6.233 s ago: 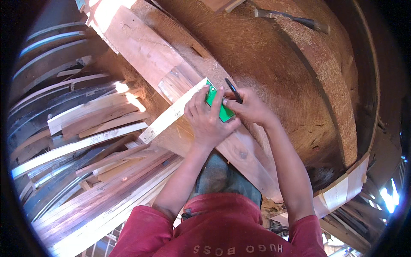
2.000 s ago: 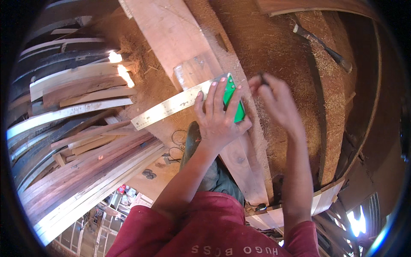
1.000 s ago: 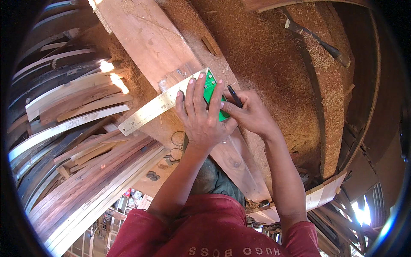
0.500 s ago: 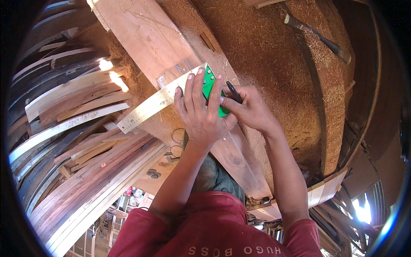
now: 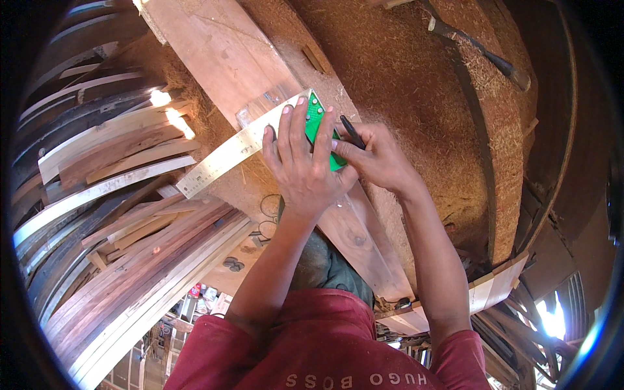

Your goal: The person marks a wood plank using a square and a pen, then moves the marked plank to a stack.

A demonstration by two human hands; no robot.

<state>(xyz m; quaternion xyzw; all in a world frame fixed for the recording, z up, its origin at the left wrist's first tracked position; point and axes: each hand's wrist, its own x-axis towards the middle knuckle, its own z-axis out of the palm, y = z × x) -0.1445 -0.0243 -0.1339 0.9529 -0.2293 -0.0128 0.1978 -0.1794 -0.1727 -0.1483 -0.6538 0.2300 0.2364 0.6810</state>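
A try square with a pale metal blade [image 5: 218,161] and a green handle [image 5: 316,114] lies across a long light-brown wooden board [image 5: 218,42]. My left hand [image 5: 305,172] holds it down near the corner, its fingers over the blade and handle. The blade reaches out to the left, past the board's edge. Just right of it, my right hand [image 5: 387,159] is closed round a black pen [image 5: 352,132]. The right thumb rests against the green handle. The pen's lower end is hidden by the fingers.
Long stacked planks [image 5: 143,273] fill the left side. Wood shavings [image 5: 390,71] cover the brown surface at the far right, where a dark-handled tool [image 5: 487,55] lies. Beside my left forearm are dark round pieces [image 5: 233,263]. Pale wooden blocks [image 5: 484,292] line the near right edge.
The try square has shifted slightly away from me along the board, with my left hand on it. My right hand and the pen have moved a little the same way.
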